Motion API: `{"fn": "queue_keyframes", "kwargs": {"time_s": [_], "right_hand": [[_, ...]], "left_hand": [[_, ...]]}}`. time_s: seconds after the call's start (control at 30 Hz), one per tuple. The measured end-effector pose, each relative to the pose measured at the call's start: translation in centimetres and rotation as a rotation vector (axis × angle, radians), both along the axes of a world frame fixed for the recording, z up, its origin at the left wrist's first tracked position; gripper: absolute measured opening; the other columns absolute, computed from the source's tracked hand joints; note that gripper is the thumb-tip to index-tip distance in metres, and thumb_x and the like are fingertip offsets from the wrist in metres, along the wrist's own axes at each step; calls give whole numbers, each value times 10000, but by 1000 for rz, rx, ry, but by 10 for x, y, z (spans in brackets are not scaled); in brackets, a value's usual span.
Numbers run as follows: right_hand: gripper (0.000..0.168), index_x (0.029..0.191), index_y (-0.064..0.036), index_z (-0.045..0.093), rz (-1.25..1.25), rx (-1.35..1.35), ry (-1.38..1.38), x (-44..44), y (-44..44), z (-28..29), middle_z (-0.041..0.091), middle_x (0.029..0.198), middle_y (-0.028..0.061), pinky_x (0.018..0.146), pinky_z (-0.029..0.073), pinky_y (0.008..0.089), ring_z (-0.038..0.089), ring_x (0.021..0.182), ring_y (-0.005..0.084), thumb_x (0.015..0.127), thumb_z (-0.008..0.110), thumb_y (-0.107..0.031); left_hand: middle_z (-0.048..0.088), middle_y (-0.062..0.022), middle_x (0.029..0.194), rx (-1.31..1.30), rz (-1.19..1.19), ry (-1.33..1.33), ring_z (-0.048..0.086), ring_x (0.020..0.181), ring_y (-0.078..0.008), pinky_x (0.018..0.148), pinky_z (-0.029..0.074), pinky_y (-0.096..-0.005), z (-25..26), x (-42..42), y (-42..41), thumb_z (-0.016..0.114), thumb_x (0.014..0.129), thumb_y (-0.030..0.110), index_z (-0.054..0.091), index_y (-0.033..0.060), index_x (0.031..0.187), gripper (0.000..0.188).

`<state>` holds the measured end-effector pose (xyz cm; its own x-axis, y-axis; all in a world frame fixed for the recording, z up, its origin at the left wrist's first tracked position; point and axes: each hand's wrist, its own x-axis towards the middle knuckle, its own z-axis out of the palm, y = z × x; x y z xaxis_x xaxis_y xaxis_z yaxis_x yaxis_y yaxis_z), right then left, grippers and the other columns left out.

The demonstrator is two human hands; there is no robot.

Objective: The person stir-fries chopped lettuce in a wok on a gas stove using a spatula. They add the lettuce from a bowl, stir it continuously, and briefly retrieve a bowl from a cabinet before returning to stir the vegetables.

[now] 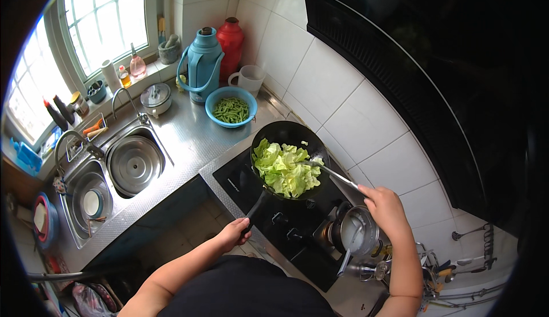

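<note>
My left hand point(236, 232) grips the black handle point(257, 207) of a dark wok point(270, 131) on the far burner of a black glass gas hob point(274, 235). Pale green torn leaves point(285, 167), perhaps lettuce or cabbage, fill much of the wok. In my right hand point(383, 203) is the long metal handle of a cooking spatula point(341, 177). The spatula's head is among the leaves at the wok's right side and partly hidden by them. A few small pale bits cling to the wok's far wall.
Beyond the wok stands a light-blue bowl point(210, 112) of cut green beans point(231, 110), beside a blue thermos flask point(203, 62). On the near burner sits a metal pot point(372, 231) with a utensil in it. A double sink point(128, 192) lies left; a black range hood point(386, 55) overhangs the right.
</note>
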<state>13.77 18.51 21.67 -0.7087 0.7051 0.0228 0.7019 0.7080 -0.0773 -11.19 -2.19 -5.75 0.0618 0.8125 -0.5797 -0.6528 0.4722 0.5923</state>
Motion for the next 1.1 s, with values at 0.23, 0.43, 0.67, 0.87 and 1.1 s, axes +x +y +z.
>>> {"fn": "queue_keyframes", "kwargs": {"time_s": [0.23, 0.43, 0.67, 0.87, 1.1], "right_hand": [[323, 1089, -126, 651, 10, 36, -223, -43, -20, -71, 568, 751, 155, 635, 481, 423, 581, 701, 342, 780, 598, -48], [335, 1116, -128, 640, -35, -34, -87, -29, -28, -51, 599, 771, 165, 658, 481, 440, 597, 734, 348, 783, 621, -91], [297, 1127, -113, 624, 0, -16, -66, -61, -28, -97, 605, 763, 158, 634, 503, 435, 618, 707, 345, 835, 572, -114], [292, 1083, -91, 656, -172, -140, 165, -18, 1, -61, 650, 933, 190, 777, 496, 414, 620, 865, 364, 794, 630, -126], [301, 1111, -78, 642, -214, -28, 244, -19, 97, -61, 648, 1018, 174, 843, 483, 387, 613, 965, 336, 820, 602, -145]], "left_hand": [[459, -22, 667, -3, -22, -23, 387, 529, -102, 469, 330, -218, -5, -2, 0, 372, 998, 345, 436, 134, 937, 228], [460, -15, 655, -20, -22, -14, 394, 495, -92, 440, 307, -207, -6, -2, 1, 375, 996, 348, 429, 134, 1029, 224], [466, -16, 652, -9, -22, -22, 404, 503, -91, 443, 322, -207, -1, -3, 0, 382, 995, 339, 439, 130, 1014, 217], [466, -16, 647, -33, -1, 11, 407, 504, -95, 453, 337, -210, 0, 0, -1, 383, 994, 333, 450, 127, 995, 217], [456, -8, 638, 8, 7, -5, 404, 505, -93, 454, 327, -220, -6, 0, -1, 382, 993, 345, 449, 122, 991, 233]]}}
